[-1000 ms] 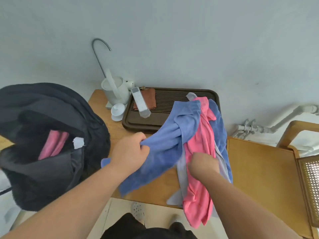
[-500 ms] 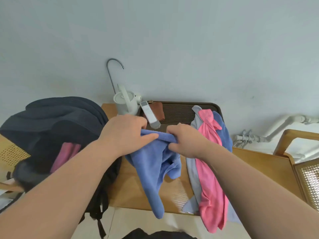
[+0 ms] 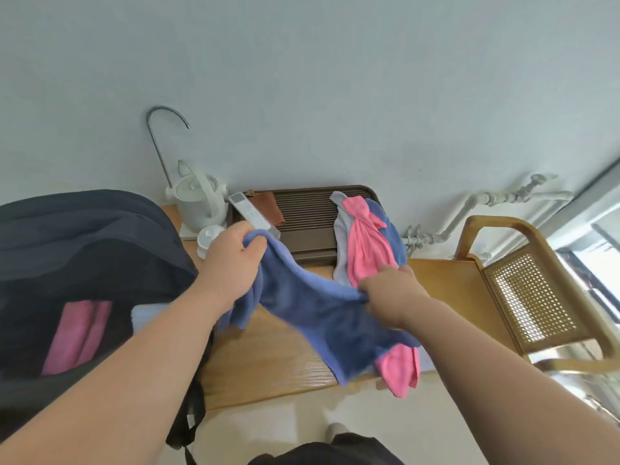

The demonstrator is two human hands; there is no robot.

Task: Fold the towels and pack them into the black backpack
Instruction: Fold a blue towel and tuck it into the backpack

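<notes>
A blue towel (image 3: 315, 313) hangs stretched between both hands over the wooden table (image 3: 265, 364). My left hand (image 3: 231, 260) grips one end near the tea tray, and my right hand (image 3: 392, 297) grips the other end, lower and to the right. The black backpack (image 3: 84, 263) stands open at the left with a folded pink towel (image 3: 77, 333) inside. Behind my right hand lies a heap of towels: a pink one (image 3: 365, 250), a pale grey one (image 3: 340, 250) and a darker blue one (image 3: 391, 236). The pink one's end hangs off the table's front edge.
A brown slatted tea tray (image 3: 308, 213) sits at the back of the table, with a white kettle (image 3: 201, 199), a white remote (image 3: 251, 216) and a brown cloth (image 3: 268, 209) nearby. A wooden cane chair (image 3: 530, 290) stands to the right. Pipes run along the wall.
My hands have moved apart, spreading the blue towel out between them. The right hand has dropped down and to the right; the left stays up near the tray.
</notes>
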